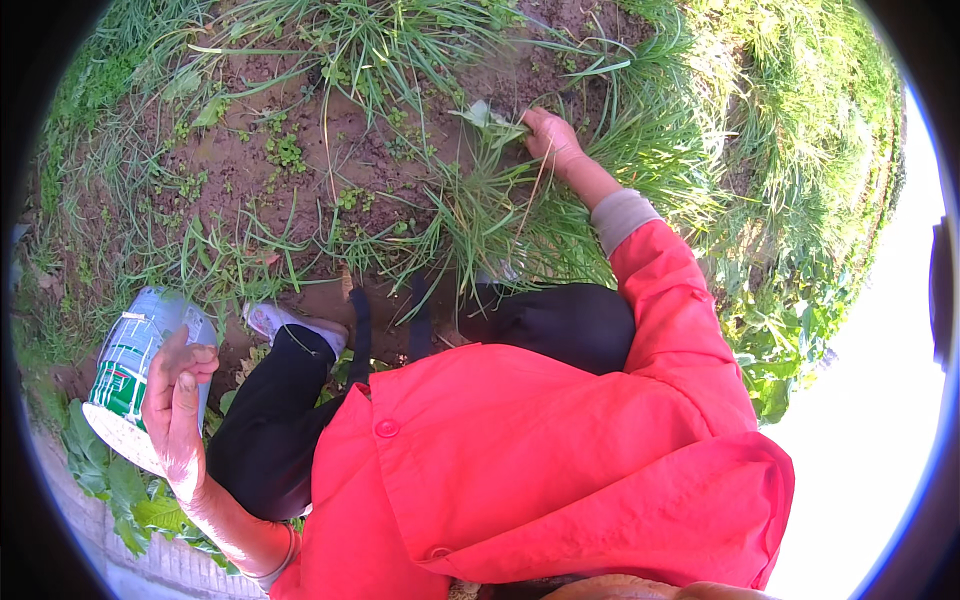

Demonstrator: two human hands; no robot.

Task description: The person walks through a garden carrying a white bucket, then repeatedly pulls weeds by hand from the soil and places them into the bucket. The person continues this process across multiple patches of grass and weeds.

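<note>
My right hand [553,142] reaches out low over the soil, its fingers closed at the edge of a broad-leaved green plant [491,124]. The fingertips are partly hidden by the leaves and grass. Around that hand grow clumps of narrow, grass-like plants [645,161]. My left hand [176,405] is raised beside my left knee with loosely curled fingers and nothing seen in it. Behind it a white and green plastic bucket [127,352] lies tilted on its side, bearing printing; whether the hand touches it I cannot tell.
Damp brown soil [247,165] with small seedlings [285,152] spreads before me. My shoe [300,326] rests at the bed's near edge. Dark straps [360,330] hang between my legs. Broad leafy plants [124,480] and a pale paved strip [172,562] lie at lower left.
</note>
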